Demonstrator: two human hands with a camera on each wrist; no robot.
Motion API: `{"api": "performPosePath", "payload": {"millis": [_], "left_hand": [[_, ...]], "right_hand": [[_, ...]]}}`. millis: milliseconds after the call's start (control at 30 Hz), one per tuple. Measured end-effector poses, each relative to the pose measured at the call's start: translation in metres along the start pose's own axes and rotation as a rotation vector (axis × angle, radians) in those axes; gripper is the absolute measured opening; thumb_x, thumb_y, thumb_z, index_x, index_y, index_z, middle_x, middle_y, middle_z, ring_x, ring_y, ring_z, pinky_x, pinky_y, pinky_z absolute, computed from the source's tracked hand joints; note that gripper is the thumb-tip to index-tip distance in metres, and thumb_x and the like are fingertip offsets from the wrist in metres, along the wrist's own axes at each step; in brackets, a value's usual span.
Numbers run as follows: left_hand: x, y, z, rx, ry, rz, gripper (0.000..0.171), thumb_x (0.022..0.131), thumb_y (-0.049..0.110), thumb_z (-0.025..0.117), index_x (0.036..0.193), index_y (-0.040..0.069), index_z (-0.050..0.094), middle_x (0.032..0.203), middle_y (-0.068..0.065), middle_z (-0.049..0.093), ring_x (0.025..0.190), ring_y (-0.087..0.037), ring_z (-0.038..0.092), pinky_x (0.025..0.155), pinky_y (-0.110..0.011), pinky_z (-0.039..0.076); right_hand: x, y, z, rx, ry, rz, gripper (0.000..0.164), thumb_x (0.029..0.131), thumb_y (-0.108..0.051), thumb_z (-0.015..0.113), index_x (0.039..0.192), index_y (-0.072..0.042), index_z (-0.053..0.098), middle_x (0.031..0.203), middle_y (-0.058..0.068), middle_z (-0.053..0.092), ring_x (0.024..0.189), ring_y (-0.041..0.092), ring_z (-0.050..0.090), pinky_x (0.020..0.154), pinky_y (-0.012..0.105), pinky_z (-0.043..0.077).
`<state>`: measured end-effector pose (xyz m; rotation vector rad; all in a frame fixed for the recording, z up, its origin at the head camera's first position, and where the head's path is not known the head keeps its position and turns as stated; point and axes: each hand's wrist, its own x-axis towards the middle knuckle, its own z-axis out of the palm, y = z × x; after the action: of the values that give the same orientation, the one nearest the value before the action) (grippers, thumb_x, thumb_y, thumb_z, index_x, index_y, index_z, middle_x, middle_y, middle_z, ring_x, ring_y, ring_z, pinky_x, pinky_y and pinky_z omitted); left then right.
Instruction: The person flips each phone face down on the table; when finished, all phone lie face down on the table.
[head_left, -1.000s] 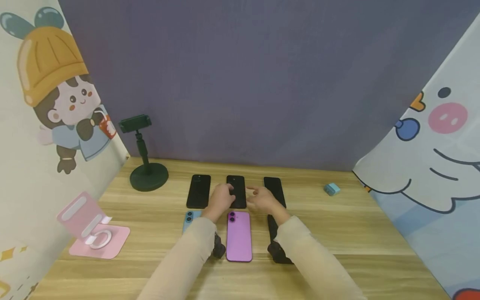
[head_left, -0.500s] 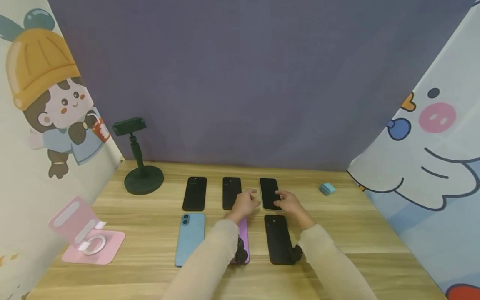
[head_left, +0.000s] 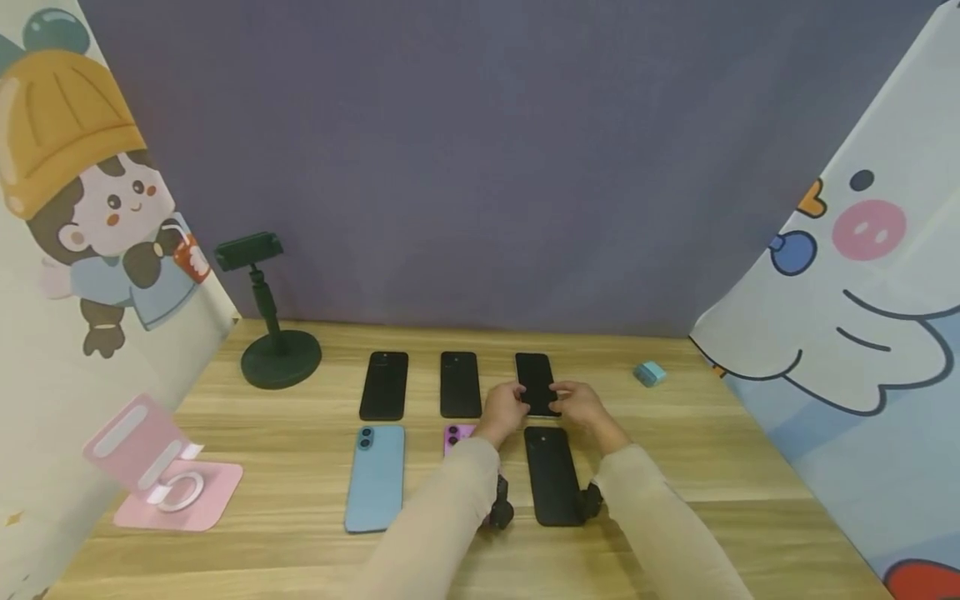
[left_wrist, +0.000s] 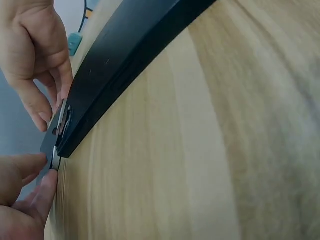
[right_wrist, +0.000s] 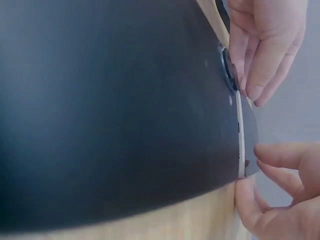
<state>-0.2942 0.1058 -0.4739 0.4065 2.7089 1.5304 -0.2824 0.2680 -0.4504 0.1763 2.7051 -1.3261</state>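
Note:
In the head view a black smartphone (head_left: 534, 375) lies screen up at the back right of a grid of phones. My left hand (head_left: 501, 412) grips its near left corner, and my right hand (head_left: 584, 406) grips the near right edge. In the left wrist view, the left hand (left_wrist: 25, 195) has a finger over the phone and its thumb at the rim; the right hand (left_wrist: 37, 55) sits above it. The right wrist view shows thumb and fingers of the right hand (right_wrist: 285, 180) around the phone's pale edge (right_wrist: 242, 135). A second black phone (head_left: 552, 479) lies in front.
Two dark phones, one (head_left: 384, 385) at left and another (head_left: 460, 383) beside it, line the back row. In front lie a blue phone (head_left: 377, 483) and a purple phone (head_left: 454, 434), partly under my left arm. A black stand (head_left: 281, 358), pink holder (head_left: 180, 496) and teal charger (head_left: 649, 373) surround them.
My left hand has moved right, from the middle back phone to the right one. My right hand has shifted right to that phone's right edge. The view has swung slightly right.

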Motion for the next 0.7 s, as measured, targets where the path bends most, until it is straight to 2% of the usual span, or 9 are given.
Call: {"api": "performPosePath", "payload": {"millis": [300, 500, 700], "left_hand": [[0.0017, 0.0003, 0.0005, -0.006, 0.015, -0.048, 0.026, 0.083, -0.005, 0.071, 0.108, -0.006, 0.069, 0.097, -0.013, 0.070, 0.092, -0.022, 0.066, 0.084, -0.029, 0.052], [0.0006, 0.0007, 0.0004, 0.018, 0.003, -0.064, 0.028, 0.083, -0.005, 0.070, 0.111, -0.006, 0.069, 0.096, -0.012, 0.070, 0.091, -0.021, 0.066, 0.083, -0.029, 0.053], [0.0007, 0.0021, 0.0007, 0.037, -0.001, -0.059, 0.028, 0.083, -0.004, 0.069, 0.111, -0.006, 0.069, 0.096, -0.013, 0.070, 0.092, -0.023, 0.065, 0.082, -0.030, 0.053]], "right_hand": [[0.0028, -0.0030, 0.0045, 0.052, 0.057, 0.014, 0.043, 0.082, 0.013, 0.062, 0.124, 0.012, 0.057, 0.130, 0.033, 0.051, 0.122, 0.045, 0.047, 0.095, 0.044, 0.047], [0.0030, -0.0012, 0.0062, 0.100, 0.058, 0.032, 0.044, 0.083, 0.012, 0.060, 0.127, 0.011, 0.056, 0.133, 0.034, 0.048, 0.125, 0.045, 0.044, 0.097, 0.044, 0.045], [-0.0002, -0.0001, 0.0013, 0.197, 0.048, 0.038, 0.045, 0.086, 0.009, 0.059, 0.131, 0.009, 0.053, 0.136, 0.035, 0.044, 0.127, 0.046, 0.040, 0.103, 0.051, 0.038]]}}
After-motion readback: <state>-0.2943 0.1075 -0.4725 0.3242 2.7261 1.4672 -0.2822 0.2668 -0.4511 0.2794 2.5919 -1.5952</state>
